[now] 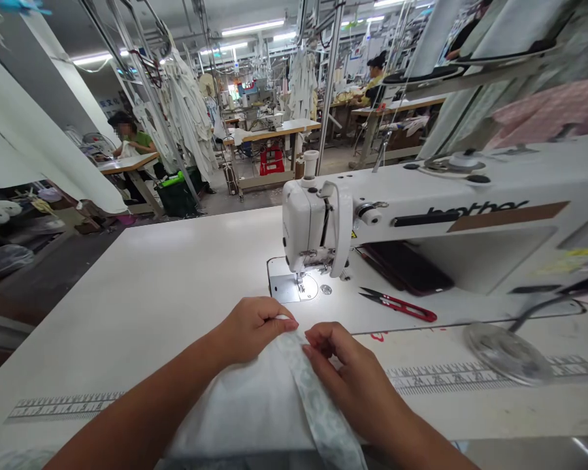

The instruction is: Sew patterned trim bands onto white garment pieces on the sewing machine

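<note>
A white piece of fabric (255, 398) with a pale green patterned strip (306, 375) along its edge hangs over the table's front. My left hand (255, 329) pinches the fabric's top corner between thumb and fingers. Close beside it, my right hand (340, 362) has its fingers curled and thumb near the fingertips at the strip's right edge. Both hands are just in front of the sewing machine's needle and presser foot (300, 282), apart from them. The white sewing machine (306, 222) stands beyond, its lamp lighting the needle plate (287, 288).
Red-handled thread snips (409, 308) lie right of the needle, near a dark phone-like object (416, 267). A clear round dish (507, 352) sits on the printed ruler (436, 378). The white tabletop (186, 274) extends left. Co-workers sit at other tables behind.
</note>
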### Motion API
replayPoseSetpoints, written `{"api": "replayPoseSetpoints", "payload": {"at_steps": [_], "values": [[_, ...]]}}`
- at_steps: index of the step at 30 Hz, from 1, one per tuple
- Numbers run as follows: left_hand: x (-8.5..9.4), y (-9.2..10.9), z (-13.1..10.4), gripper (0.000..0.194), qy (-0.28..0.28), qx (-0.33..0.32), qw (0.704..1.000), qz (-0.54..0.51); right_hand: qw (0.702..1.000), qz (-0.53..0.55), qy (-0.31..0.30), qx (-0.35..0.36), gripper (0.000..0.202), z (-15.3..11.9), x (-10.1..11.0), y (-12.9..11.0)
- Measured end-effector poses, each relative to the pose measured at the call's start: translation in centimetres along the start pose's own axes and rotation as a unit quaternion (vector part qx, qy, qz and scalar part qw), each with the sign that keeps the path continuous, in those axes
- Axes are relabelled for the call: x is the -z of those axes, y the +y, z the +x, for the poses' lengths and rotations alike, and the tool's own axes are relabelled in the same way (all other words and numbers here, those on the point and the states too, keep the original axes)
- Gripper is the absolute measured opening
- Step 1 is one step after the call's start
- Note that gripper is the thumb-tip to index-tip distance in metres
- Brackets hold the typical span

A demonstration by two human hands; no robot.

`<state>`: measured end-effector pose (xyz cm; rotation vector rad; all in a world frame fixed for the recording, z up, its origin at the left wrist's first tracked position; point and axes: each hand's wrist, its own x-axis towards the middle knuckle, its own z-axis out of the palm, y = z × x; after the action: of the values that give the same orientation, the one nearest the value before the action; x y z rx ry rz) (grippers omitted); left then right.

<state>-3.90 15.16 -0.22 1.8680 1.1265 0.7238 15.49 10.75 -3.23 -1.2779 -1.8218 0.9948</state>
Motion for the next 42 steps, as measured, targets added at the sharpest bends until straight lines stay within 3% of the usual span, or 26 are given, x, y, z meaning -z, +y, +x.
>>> {"api": "replayPoseSetpoints", "payload": {"at_steps": [7,15,19,24,27,30,33,37,40,42], "values": [[0.6,-0.7,0.2,0.021,0.003,0.08,0.994,-0.076,1.0,0.009,0.007,-0.01,0.009,0.0,0.0,0.3],[0.5,-0.2,0.9,0.023,0.031,0.012,0.999,0.008,0.998,0.034,0.002,-0.048,0.007,0.5,0.1,-0.2],[0.2,-1.2,2.5,0.024,0.039,0.017,0.994,0.105,0.995,-0.067,-0.037,-0.06,0.011,1.3,0.6,-0.4],[-0.7,-2.7,4.4,0.009,0.05,0.01,0.983,0.178,0.978,-0.182,-0.093,-0.048,0.022,3.1,1.3,-0.4],[-1.6,-2.5,4.1,0.01,0.065,0.001,0.969,0.238,0.964,-0.238,-0.119,-0.013,0.016,4.0,1.9,-0.7],[-2.7,-2.0,2.4,0.017,0.044,-0.018,0.955,0.291,0.953,-0.255,-0.151,0.054,0.008,4.1,2.4,-0.8],[-3.7,-1.9,0.5,0.029,0.029,-0.051,0.934,0.351,0.942,-0.258,-0.17,0.134,0.026,3.4,2.8,-0.1],[-4.1,-2.7,-0.3,0.034,0.043,-0.151,0.887,0.434,0.909,-0.31,-0.122,0.252,0.049,2.1,2.9,1.6],[-3.9,-3.2,0.6,0.03,0.049,-0.187,0.877,0.44,0.888,-0.345,-0.083,0.293,0.048,2.3,3.1,2.4],[-3.8,-3.2,1.6,0.026,0.048,-0.178,0.877,0.443,0.878,-0.363,-0.071,0.302,0.047,3.1,3.3,2.6]]}}
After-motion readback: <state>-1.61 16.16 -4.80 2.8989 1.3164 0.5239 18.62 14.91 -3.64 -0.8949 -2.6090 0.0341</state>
